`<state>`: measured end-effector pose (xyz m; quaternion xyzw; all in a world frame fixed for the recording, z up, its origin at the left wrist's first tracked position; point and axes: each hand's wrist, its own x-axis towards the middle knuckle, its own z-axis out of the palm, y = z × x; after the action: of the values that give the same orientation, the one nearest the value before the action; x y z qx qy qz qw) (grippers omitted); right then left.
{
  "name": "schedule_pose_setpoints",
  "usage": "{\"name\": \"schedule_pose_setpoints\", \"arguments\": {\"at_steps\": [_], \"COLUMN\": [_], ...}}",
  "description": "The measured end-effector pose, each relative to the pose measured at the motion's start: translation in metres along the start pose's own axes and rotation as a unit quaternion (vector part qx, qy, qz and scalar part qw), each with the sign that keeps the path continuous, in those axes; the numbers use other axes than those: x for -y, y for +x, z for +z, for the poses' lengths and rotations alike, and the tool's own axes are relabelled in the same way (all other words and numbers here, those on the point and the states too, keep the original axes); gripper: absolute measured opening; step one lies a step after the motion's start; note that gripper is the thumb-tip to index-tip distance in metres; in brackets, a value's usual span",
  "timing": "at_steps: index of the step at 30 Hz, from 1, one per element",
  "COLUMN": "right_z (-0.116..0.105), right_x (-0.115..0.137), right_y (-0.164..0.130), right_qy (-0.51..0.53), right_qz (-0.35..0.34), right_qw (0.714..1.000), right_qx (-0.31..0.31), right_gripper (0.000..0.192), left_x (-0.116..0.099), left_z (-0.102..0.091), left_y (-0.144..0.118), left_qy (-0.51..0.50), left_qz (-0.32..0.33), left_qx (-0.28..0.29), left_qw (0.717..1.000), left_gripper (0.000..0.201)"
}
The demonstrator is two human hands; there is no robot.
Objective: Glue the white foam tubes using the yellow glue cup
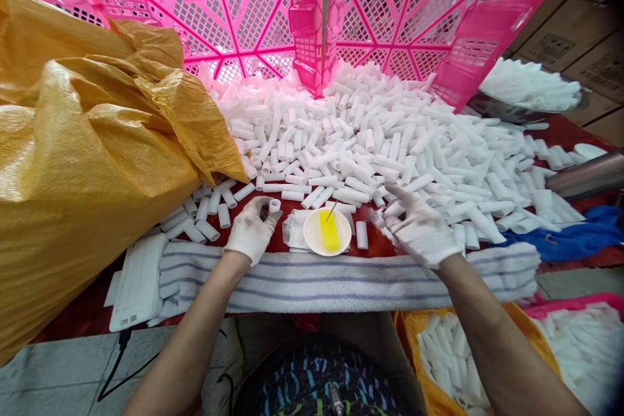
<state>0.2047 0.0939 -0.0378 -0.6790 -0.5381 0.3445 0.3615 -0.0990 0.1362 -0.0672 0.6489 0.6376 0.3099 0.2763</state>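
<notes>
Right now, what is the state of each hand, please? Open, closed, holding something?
Left hand: closed, pinching one small white tube between its fingertips.
Right hand: open, fingers spread, reaching into the pile of white tubes; holding nothing that shows.
</notes>
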Motion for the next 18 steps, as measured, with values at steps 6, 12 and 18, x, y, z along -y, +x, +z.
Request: {"name": "schedule_pose_setpoints", "arguments": {"at_steps": [6, 12, 18], "right_z": [0.042, 0.081, 0.065], "right_x": [0.025, 0.002, -0.019], "right_y": [-0.038, -0.018, -0.018], "right_qy": [0.378, 0.242, 0.093], "right_qz": [0.179, 0.090, -0.127], "right_qw": [0.899, 0.965, 0.987], "right_qx": [0.130, -0.035, 0.023], "right_gripper": [0.050, 0.047, 0.028], "left_x": [-0.006, -0.006, -0.001], "left_z": [0.010, 0.021, 0.023], "left_y": [-0.013, -0.019, -0.028], "left_qy": [-0.303, -0.312, -0.188], "left_qz": [-0.087, -0.109, -0.051], "left_qx": [0.069, 0.072, 0.083], "left_qw": [0.947, 0.941, 0.977], "left_gripper": [0.044, 0.038, 0.038]}}
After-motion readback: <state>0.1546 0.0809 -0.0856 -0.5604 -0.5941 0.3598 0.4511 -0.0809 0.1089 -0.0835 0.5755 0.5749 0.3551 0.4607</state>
